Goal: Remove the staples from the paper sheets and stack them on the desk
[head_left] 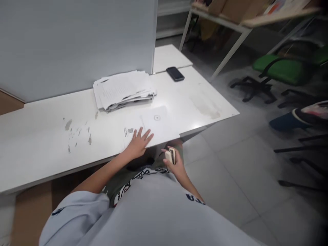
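My left hand point(137, 144) lies flat with fingers spread on the near edge of a white paper sheet point(165, 126). The sheet bears a small round emblem and a square printed code, and rests at the desk's front edge. My right hand point(178, 166) is closed around a small cream-coloured stapler point(169, 155), held just off the desk edge in front of my body. Behind the sheet sits a thick, uneven stack of printed papers point(124, 89), which neither hand touches.
A dark phone point(175, 73) lies on the white desk point(41, 136) near the grey partition point(77, 44). Stains mark the desktop. To the right are a green chair point(279, 68), a blue bin point(288, 121) and another table point(238, 25) with boxes.
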Available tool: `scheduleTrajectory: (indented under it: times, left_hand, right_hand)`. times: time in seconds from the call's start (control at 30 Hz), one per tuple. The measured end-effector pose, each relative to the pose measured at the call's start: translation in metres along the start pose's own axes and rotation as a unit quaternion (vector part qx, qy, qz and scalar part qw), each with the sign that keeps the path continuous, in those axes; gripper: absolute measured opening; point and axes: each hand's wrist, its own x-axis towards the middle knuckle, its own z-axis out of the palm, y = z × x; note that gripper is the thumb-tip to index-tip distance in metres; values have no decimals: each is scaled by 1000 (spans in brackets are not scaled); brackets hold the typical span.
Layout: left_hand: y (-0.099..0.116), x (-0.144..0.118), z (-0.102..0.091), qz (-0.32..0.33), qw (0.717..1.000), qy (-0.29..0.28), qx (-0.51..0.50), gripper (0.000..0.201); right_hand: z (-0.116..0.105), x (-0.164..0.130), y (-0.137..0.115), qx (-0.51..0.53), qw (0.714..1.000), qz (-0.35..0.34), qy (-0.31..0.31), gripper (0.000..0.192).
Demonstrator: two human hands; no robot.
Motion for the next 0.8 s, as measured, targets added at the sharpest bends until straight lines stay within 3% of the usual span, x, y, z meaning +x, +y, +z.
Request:
scheduleTrajectory:
  times: [0.07, 0.13, 0.27, 0.4, 0.6, 0.7, 0.8]
  left_hand:
    - [7, -1, 6, -28, 999, 28, 6, 71]
    - [15, -3, 12, -9, 999, 41, 16, 68]
    - [28, -6, 20, 38, 998, 44, 23, 60]
    - [21, -10, 22, 36, 997, 73, 15, 56]
    - [16, -20, 20, 103, 990, 95, 3, 47]
    - [15, -30, 10, 111, 989, 82, -56, 48]
    - [5, -55, -16, 81, 969, 73, -221, 41]
  right_hand:
    - [1, -8, 7, 100, 992, 72, -43, 46]
    - [7, -11, 9, 148, 978, 117, -91, 44]
    - [22, 1, -1, 190, 970, 125, -90, 45]
    - [28, 15, -10, 245, 951, 139, -131, 44]
    - [32, 13, -15, 237, 933, 213, -165, 40]
    - [35, 13, -14, 217, 935, 227, -164, 43]
    - [34, 18, -12, 216, 943, 202, -155, 41]
